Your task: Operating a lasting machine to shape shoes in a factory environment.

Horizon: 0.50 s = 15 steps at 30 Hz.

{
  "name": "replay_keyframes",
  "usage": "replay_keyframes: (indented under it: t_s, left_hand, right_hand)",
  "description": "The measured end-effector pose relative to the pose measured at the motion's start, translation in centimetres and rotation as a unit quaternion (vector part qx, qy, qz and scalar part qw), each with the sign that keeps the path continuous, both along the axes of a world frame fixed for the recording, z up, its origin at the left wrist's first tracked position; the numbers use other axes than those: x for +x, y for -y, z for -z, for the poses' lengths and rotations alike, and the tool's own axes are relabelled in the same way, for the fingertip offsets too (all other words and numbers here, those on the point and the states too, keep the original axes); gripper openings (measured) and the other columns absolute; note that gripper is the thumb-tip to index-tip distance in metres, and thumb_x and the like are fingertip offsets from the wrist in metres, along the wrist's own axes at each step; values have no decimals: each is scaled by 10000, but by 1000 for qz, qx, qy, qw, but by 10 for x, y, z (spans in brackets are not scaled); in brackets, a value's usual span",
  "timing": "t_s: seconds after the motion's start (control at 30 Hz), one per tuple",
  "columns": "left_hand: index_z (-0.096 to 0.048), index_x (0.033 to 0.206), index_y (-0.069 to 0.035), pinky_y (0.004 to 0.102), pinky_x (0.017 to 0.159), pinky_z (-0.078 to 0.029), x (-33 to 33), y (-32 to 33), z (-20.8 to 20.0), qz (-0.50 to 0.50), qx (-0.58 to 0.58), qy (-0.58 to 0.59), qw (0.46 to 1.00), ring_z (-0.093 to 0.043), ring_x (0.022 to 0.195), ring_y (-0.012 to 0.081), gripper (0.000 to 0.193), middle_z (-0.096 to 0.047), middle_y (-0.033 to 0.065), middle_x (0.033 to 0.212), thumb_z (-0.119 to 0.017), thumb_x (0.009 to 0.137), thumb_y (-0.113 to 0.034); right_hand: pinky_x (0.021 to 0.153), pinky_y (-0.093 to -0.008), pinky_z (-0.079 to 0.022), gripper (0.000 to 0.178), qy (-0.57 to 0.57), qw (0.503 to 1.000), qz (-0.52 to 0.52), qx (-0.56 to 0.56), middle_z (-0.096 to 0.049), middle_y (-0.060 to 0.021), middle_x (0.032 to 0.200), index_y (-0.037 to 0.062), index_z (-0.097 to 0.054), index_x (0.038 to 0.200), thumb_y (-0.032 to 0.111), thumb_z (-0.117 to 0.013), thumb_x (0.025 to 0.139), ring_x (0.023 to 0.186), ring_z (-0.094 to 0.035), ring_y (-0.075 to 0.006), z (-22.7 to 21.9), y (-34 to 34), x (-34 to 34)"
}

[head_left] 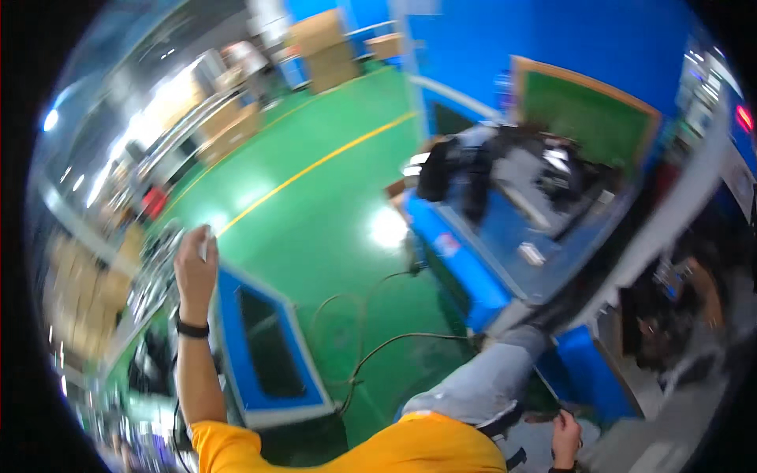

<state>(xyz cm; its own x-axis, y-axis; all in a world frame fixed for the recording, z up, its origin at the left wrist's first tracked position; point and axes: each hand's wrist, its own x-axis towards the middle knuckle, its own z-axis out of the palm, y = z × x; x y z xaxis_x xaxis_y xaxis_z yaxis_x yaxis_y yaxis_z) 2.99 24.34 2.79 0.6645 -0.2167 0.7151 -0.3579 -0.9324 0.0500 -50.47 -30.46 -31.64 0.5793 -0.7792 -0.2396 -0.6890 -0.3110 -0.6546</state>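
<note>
My left hand (197, 266) is raised at the left, with a dark band round the wrist. Its fingers are curled together, and a small pale spot shows at their tips; what it is stays too blurred to name. Just beside that arm stands a low blue unit with a dark panel (270, 347). Low at the right, my right hand (565, 438) is closed near my leg. A thin dark thing (542, 417) shows by its fingers, too smeared to identify.
A blue-topped workbench (512, 260) bears black and grey items, with a wood-framed green board (582, 118) behind. A cable (378, 347) loops over the green floor. Cardboard boxes (325, 51) and a person (251, 67) are far off; shiny wrapped goods (155, 268) lie left.
</note>
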Motion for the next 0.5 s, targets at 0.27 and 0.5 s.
replay_keyframes:
  t_s: [0.27,0.5]
  left_hand:
    - [-655,1253,-49,425,922,-558,24,510,139,612,90,-163,768,-672,1081,349,403,-692,174,1202,-658,855,-113]
    - [-388,1386,112,514,1056,-424,105,788,249,203,-179,-422,865,-516,1278,471,1182,-541,338,1299,-758,684,-764]
  right_hand:
    - [945,-448,-519,316,-73,995,39,-47,-711,-235,1134,-3,-684,1233,205,-604,1008,1052,-663,-389,-6,-22,-58]
    - [961,-512,-514,322,-96,992,59,-63,-673,-220,1218,35,-656,1289,196,-591,1017,1102,-629,-406,-16,-52,-46]
